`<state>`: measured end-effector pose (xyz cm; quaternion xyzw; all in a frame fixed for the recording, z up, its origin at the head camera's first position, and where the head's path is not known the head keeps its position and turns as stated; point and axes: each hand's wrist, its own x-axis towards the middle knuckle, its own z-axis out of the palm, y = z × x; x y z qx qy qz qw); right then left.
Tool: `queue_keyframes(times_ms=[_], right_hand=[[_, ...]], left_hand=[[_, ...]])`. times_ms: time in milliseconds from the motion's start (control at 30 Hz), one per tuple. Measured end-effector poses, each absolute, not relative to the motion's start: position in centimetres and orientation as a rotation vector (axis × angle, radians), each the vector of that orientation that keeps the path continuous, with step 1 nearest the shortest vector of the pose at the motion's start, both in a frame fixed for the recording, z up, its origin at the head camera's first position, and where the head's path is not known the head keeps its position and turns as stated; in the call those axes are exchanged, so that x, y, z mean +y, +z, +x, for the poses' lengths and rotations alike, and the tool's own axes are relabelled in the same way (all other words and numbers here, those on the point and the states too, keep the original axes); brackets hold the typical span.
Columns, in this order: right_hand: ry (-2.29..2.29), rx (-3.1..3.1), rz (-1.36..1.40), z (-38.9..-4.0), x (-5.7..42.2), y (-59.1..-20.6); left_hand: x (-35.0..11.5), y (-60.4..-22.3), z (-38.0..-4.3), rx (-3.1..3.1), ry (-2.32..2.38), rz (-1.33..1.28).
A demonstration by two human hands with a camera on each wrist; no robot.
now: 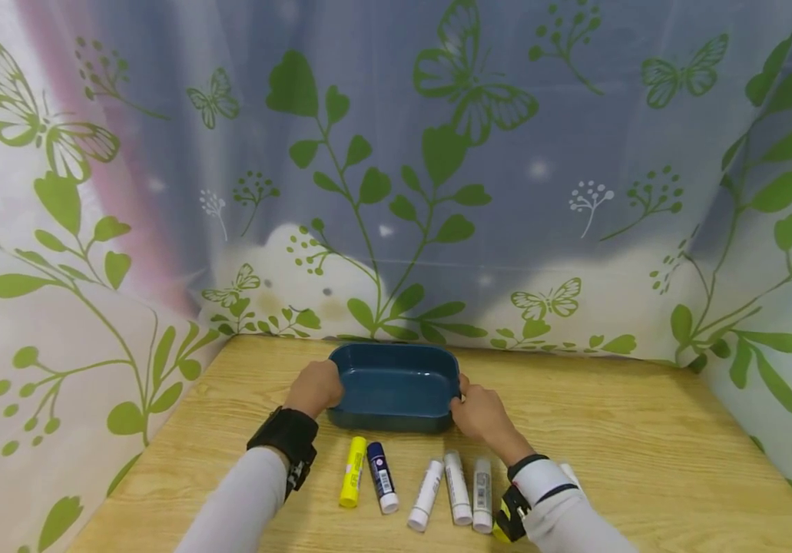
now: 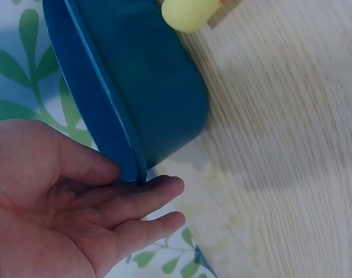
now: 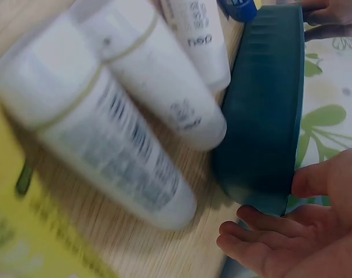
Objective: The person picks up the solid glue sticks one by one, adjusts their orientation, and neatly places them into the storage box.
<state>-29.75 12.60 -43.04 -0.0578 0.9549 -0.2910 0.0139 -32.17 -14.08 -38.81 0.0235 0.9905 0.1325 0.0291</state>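
My left hand (image 1: 316,386) pinches the left end of a dark teal rectangular dish (image 1: 396,422), thumb inside the rim and fingers outside, as the left wrist view shows. At its right end my right hand (image 1: 482,415) grips the rim the same way. The dish stands near the table's back edge, and its visible inside is bare. In front of it lie a yellow glue stick (image 1: 352,472), a navy glue stick with a white cap (image 1: 383,478) and three white glue sticks (image 1: 426,495), (image 1: 458,488), (image 1: 482,495).
A yellow printed object (image 3: 36,214) lies close by the right wrist, mostly hidden by the arm in the head view. The wooden table (image 1: 644,438) extends to both sides. A curtain with green leaves and butterflies (image 1: 396,192) hangs behind and beside it.
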Motion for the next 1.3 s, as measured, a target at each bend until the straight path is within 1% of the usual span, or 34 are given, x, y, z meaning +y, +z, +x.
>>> queue_keyframes(times_ms=[333,700,1033,1300], right_hand=[[-0.913,2.968,-0.109,-29.2,15.5,-42.9],[-0.918,2.969,-0.06,-28.8,17.8,-43.0],[-1.036,2.903,-0.059,-28.1,20.5,-43.1],[-1.044,2.916,-0.054,-27.2,21.4,-43.4]], left_hand=[[-12.0,-39.5,-31.7,3.082,0.442,0.165],[-10.5,-40.9,-31.5,3.063,0.563,0.16],[-9.2,-42.4,-31.4,2.943,0.837,0.121],[-8.5,-43.4,-31.0,2.879,0.98,0.108]])
